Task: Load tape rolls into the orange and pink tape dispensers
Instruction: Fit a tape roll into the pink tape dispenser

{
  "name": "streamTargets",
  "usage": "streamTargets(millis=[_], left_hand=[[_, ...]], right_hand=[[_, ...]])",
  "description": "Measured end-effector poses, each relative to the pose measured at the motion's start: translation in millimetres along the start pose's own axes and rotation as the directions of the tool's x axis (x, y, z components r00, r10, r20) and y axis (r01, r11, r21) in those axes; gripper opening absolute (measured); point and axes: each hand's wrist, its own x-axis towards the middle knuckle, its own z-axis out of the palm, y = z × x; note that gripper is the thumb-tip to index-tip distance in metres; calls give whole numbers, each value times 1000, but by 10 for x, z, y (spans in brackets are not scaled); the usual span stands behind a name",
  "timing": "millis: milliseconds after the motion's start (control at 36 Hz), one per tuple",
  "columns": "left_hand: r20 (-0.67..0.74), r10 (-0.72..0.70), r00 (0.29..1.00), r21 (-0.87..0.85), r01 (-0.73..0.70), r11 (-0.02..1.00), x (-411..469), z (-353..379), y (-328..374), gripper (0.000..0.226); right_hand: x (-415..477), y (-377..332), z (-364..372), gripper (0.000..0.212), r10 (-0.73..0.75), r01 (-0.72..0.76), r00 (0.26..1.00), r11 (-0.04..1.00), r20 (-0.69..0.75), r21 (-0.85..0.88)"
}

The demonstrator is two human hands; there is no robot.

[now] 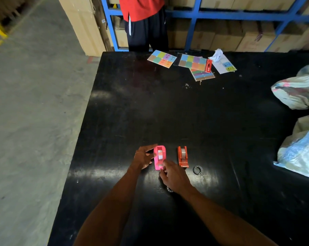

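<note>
The pink tape dispenser (160, 158) lies between the two hands on the black worktop (203, 121), its long axis running away from the person, cutter end nearest them, a tape roll (160, 154) seated in its cradle. The left hand (144, 157) rests against its left side, fingers loosely spread. The right hand (173, 175) touches the near, cutter end with fingers curled together; whether it pinches tape cannot be told. Just right of the right hand's fingers stands the orange tape dispenser (183, 156), parallel, also carrying a roll. A black ring (197, 170) lies beside it, right of the right hand; another ring (169, 189) peeks out beneath that wrist.
</note>
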Motion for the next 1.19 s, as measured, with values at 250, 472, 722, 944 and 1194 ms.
streamTargets(millis=[250,472,722,944,1194], left_hand=[[-7,-4,1000,-10,4,1000,-28,2,8,45],[-5,-13,1000,-8,13,1000,-20,1,6,46],[-30,37,999,77,-34,996,-43,-6,31,45],[-48,115,992,274,-97,957,-82,36,72,47],[-70,220,973,411,-173,895,-332,163,55,53]], right_hand=[[46,-57,-23,28,-15,15,1000,1000,-22,2],[153,-102,-94,20,-47,48,998,999,48,-18],[234,-101,-144,33,36,-21,996,982,80,-187],[238,-162,-126,34,100,-72,990,965,97,-252],[24,-73,-262,26,53,-37,996,976,69,-215]])
